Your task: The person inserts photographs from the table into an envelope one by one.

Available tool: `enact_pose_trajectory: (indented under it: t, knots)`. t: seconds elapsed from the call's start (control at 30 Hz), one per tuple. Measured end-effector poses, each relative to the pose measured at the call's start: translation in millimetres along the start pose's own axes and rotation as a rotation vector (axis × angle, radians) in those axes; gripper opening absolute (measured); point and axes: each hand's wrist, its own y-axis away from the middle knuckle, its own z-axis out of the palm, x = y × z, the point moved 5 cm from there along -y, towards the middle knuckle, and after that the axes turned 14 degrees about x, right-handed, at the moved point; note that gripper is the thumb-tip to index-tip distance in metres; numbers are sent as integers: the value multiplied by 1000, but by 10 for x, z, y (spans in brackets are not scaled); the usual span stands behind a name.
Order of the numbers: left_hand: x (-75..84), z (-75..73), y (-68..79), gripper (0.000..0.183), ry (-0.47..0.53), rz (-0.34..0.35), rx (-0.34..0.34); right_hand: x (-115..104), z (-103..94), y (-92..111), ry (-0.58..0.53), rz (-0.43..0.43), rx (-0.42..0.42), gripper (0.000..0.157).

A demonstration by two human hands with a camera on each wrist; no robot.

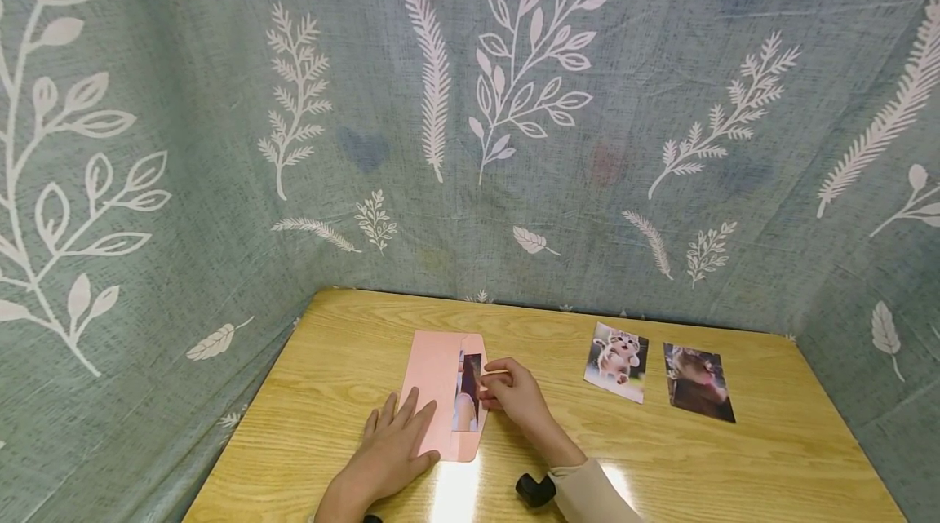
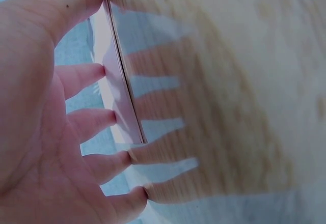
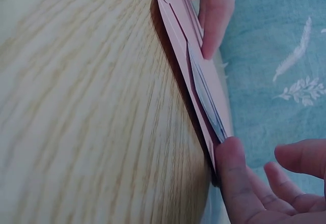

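Observation:
A pink envelope [image 1: 435,356] lies on the table with its flap turned to the right. A photo [image 1: 470,392] sticks partly out of its opening, the rest hidden inside. My left hand [image 1: 396,445] rests palm down on the envelope's left part, fingers spread. At the photo's outer edge, my right hand [image 1: 517,402] holds it with the thumb and bent fingers. In the right wrist view the thumb [image 3: 233,170] lies right at the edge of the photo [image 3: 204,94], which bows up slightly above the flap.
To the right lie a kitten photo [image 1: 617,361] and a darker photo [image 1: 699,380], both flat on the wooden table [image 1: 352,327]. A patterned curtain [image 1: 455,221] hangs around the table's back and sides. A black wrist band piece [image 1: 534,490] shows by the right sleeve [image 1: 591,490].

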Motion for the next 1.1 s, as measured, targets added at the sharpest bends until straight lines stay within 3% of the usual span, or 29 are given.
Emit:
enact_pose_trajectory:
  t: [0.27, 0.63, 1.1]
  knots:
    - [10, -12, -8, 72, 0, -2, 7, -188, 67, 110, -6, 2, -11, 26]
    - [7, -6, -10, 72, -13, 5, 16, 81, 119, -42, -33, 24, -12, 29]
    - [0, -16, -23, 71, -2, -3, -11, 65, 258, -31, -42, 42, -15, 27]
